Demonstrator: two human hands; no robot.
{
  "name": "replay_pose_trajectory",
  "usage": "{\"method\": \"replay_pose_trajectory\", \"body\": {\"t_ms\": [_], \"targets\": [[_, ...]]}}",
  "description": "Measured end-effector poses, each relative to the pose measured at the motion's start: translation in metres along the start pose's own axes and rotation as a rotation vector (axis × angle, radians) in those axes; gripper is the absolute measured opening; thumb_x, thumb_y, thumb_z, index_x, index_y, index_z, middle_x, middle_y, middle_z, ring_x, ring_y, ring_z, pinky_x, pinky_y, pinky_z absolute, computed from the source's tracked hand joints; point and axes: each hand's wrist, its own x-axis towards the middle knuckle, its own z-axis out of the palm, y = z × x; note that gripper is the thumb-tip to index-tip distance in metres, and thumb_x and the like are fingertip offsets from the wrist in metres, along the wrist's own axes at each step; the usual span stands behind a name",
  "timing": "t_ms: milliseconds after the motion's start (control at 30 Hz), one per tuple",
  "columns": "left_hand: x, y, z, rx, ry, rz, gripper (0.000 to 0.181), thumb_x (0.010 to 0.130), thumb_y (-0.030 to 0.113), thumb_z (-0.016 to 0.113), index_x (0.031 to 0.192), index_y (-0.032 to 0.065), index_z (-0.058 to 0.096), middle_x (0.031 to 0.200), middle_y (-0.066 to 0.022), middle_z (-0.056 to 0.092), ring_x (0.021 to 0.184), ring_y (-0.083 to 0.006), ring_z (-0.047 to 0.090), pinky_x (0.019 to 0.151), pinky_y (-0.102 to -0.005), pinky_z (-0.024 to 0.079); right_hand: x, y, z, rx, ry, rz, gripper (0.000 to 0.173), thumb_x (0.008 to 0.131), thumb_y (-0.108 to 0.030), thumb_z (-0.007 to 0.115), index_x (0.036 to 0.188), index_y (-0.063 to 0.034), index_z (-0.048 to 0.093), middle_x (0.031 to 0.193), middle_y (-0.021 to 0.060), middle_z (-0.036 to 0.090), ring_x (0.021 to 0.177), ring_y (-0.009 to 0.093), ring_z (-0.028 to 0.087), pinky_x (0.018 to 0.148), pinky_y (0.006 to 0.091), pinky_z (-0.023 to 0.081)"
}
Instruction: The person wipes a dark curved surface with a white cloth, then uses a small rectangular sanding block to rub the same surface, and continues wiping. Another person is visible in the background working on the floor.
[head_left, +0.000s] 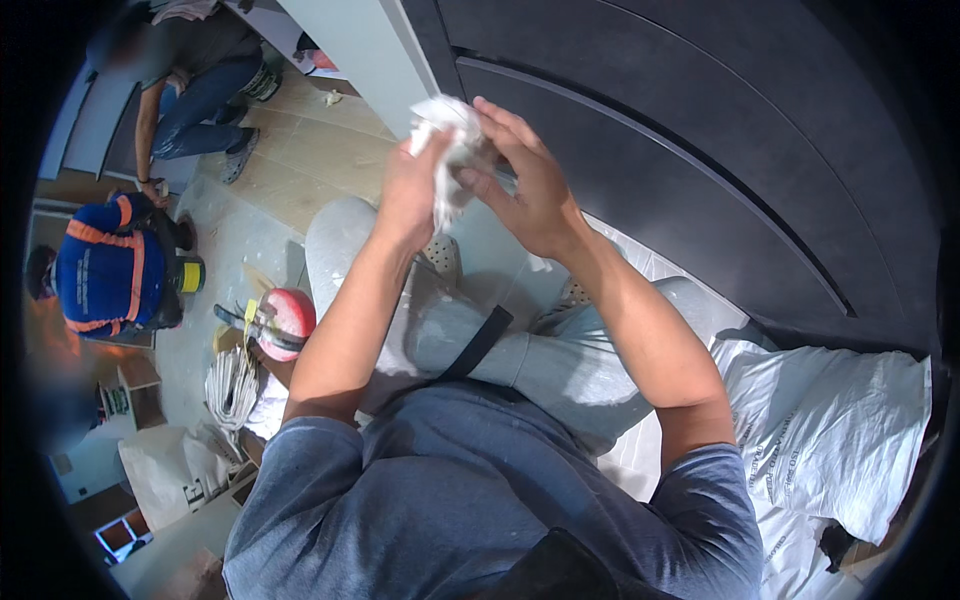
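A crumpled white cloth is bunched in my left hand, the thumb lying over it and a loose end hanging below. Just right of the cloth is my right hand, its fingers apart and its thumb close to the cloth's edge. Motion blur hides whether the right fingertips touch the cloth. Both hands are raised above my bent legs in grey trousers, in front of a dark panel with a long recessed groove.
White printed sacks lie at the right. To the left are a red round container with tools on it and a stack of folded paper. One person crouches at upper left; another wears a blue and orange top.
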Motion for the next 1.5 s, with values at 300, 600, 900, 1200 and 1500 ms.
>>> {"method": "replay_pose_trajectory", "body": {"t_ms": [300,600,900,1200,1500], "targets": [[0.119,0.009,-0.037,-0.215,-0.14,-0.002,0.034,0.108,0.027,0.054,0.128,0.002,0.065,0.11,-0.011,0.075,0.095,-0.0228,0.075,0.083,-0.0362,0.061,0.013,-0.009,-0.019,-0.144,-0.412,0.3,0.025,0.098,-0.021,0.073,0.113,-0.0025,0.079,0.114,0.0152,0.076,0.104,0.033,0.074,0.089,0.0412,0.058],[0.124,-0.026,-0.009,0.765,0.429,0.807,0.036,0.081,0.017,0.082,0.113,0.0026,0.072,0.114,-0.0132,0.074,0.103,-0.0345,0.068,0.09,-0.043,0.054,0.036,-0.003,-0.022,-0.31,-0.268,0.466,0.032,0.096,-0.025,0.075,0.118,-0.0031,0.078,0.108,0.0157,0.074,0.097,0.03,0.072,0.089,0.0398,0.058],[0.112,-0.045,0.025,1.178,0.148,1.04,0.057,0.072,-0.003,0.076,0.128,0.0106,0.074,0.13,-0.0056,0.073,0.111,-0.033,0.064,0.098,-0.0412,0.056,0.016,-0.027,-0.046,-0.073,-0.099,0.441,0.029,0.094,-0.02,0.075,0.116,-0.0014,0.078,0.106,0.0156,0.074,0.095,0.027,0.071,0.083,0.0391,0.056],[0.067,-0.068,0.12,0.76,-0.47,0.87,0.044,0.089,0.016,0.073,0.133,0.0123,0.07,0.132,-0.0105,0.068,0.12,-0.0318,0.062,0.1,-0.043,0.057,-0.007,-0.022,-0.09,0.162,0.253,0.544,0.015,0.101,-0.01,0.074,0.111,-0.0009,0.08,0.092,0.0006,0.071,0.08,0.007,0.06,0.075,0.0238,0.05],[0.134,-0.014,0.006,1.296,0.02,1.046,0.037,0.083,0.004,0.069,0.12,0.0052,0.074,0.118,-0.0153,0.07,0.103,-0.0411,0.063,0.094,-0.0491,0.052,-0.014,-0.029,-0.105,0.123,0.299,0.539,0.017,0.1,-0.011,0.075,0.113,-0.0018,0.08,0.092,-0.0014,0.072,0.081,0.007,0.062,0.077,0.0241,0.051]]}}
